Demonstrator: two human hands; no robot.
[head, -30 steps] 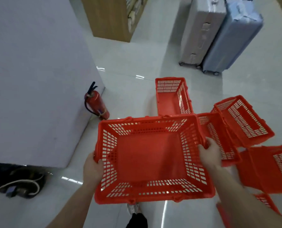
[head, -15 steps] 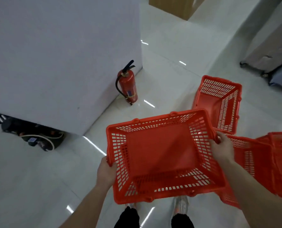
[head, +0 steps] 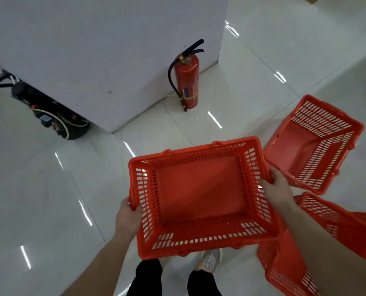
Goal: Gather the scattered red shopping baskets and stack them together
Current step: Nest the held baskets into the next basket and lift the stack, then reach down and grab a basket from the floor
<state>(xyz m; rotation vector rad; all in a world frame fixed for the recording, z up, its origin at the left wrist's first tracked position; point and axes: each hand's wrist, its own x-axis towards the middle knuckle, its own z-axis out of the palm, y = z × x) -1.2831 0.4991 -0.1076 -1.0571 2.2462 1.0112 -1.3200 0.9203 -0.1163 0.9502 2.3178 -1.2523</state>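
Observation:
I hold an empty red shopping basket (head: 201,191) level above the floor, its open top facing me. My left hand (head: 127,218) grips its left rim and my right hand (head: 278,189) grips its right rim. A second red basket (head: 314,144) lies tipped on the floor to the right. A third red basket (head: 346,223) sits at the right edge behind my right forearm. Part of another red basket (head: 284,265) shows below the held one, partly hidden by my arm.
A red fire extinguisher (head: 187,80) stands against a large white block (head: 105,50) ahead. Dark equipment with cables (head: 49,112) lies at the block's left corner. The floor is glossy white tile (head: 38,199). My shoes (head: 207,260) show beneath the basket.
My view and the held basket have swung left, away from the other baskets and suitcases. The fire extinguisher and white block are now nearer the centre. Both hands keep their grip.

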